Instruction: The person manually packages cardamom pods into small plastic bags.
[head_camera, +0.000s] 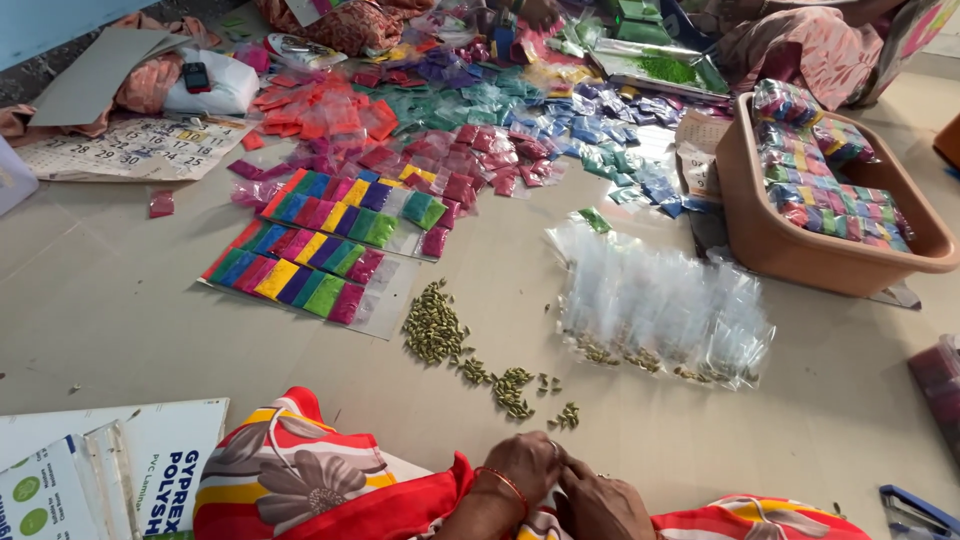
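Down at the bottom edge, both hands are tucked in close over the lap: the left hand (528, 468), with a red thread round its wrist, sits knuckle to knuckle against the right hand (603, 505), fingers curled inward and pressed together, and whatever they are pinching between them is too small or too hidden to tell. Just ahead of them on the floor (120, 300) lie the cardamom pods (434, 325), one thick green heap with smaller clusters trailing off toward the hands, the nearest little cluster sitting just beyond the knuckles. To the right of the pods is a spread of small clear pouches (660, 305), overlapping one another, with a few pods showing along their near edge. Left of the heap, two sheets of colour-powder packets (300, 275) are laid out in neat rows of red, blue, yellow, purple and green. Behind them the floor is thick with loose packets (470, 150), orange, pink, maroon, teal and blue, all jumbled. Over on the right stands a tan plastic tub (770, 245) stacked with bundled packets. Far left there is a calendar sheet (130, 148) flat on the floor, and white printed boards (110, 465) beside the bright floral cloth (300, 470) over the person's knee. At the top right, another person's patterned clothing (800, 45) is in view.
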